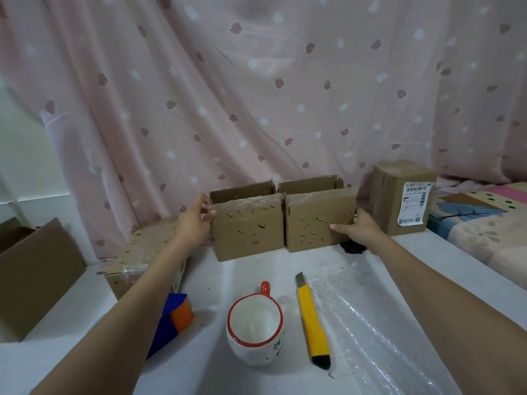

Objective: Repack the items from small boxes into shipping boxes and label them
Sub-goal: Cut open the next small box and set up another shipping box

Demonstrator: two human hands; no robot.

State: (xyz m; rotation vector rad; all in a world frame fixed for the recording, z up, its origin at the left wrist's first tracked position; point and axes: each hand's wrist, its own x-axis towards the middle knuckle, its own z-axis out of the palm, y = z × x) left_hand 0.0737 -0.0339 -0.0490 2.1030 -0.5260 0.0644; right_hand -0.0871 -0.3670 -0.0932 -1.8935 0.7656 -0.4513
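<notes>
Both my arms reach straight out over the white bench (216,280). My left hand (196,220) holds the left side of the left open box (246,226), with my thumb on its front and my fingers curled round its edge. My right hand (360,228) holds the right side of the right open box (320,219), with my thumb flat on its front. The two brown boxes stand side by side, touching, between my hands. Close to me sit a white mug (255,329) with a red rim, a yellow knife (312,320) just beside it, and clear plastic wrap (379,332). A blue and orange thing (172,317) lies under my left arm. A taped box (402,199) with a label stands far right.
</notes>
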